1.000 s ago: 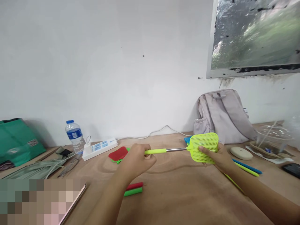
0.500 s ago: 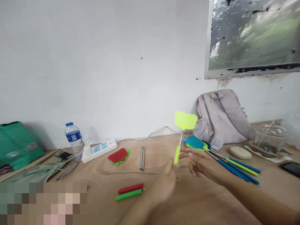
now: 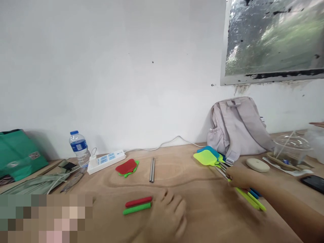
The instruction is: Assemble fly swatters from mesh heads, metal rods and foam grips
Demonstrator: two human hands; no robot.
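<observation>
At the far left of the table (image 3: 197, 216) we see a green bag (image 3: 17, 152) against the wall, then a water bottle (image 3: 79, 145) standing upright and a white power strip (image 3: 106, 160) beside it. Next come a red swatter head (image 3: 126, 166) lying on a green one, and a pair of metal rods (image 3: 152, 169) side by side. Nearer us lie a red handle grip (image 3: 138, 201) and a green handle grip (image 3: 136, 208), parallel and just touching.

Our left hand (image 3: 168, 219) lies low on the table just right of those grips, palm down, fingers spread and loose, holding nothing; it is blurred.

Further right, our right hand (image 3: 236, 176) reaches forward from the lower right corner, forearm angled across the table, fingers curled around the shaft of the yellow-green fly swatter (image 3: 205, 157). The swatter's head rests on top of a pile of blue and green swatters (image 3: 253, 197), just in front of a grey backpack (image 3: 238, 126) that leans on the wall. To the right of the hand lies a pale oval case (image 3: 257, 164), then a clear plastic container (image 3: 291, 148) and a dark phone (image 3: 314, 182) at the edge.
</observation>
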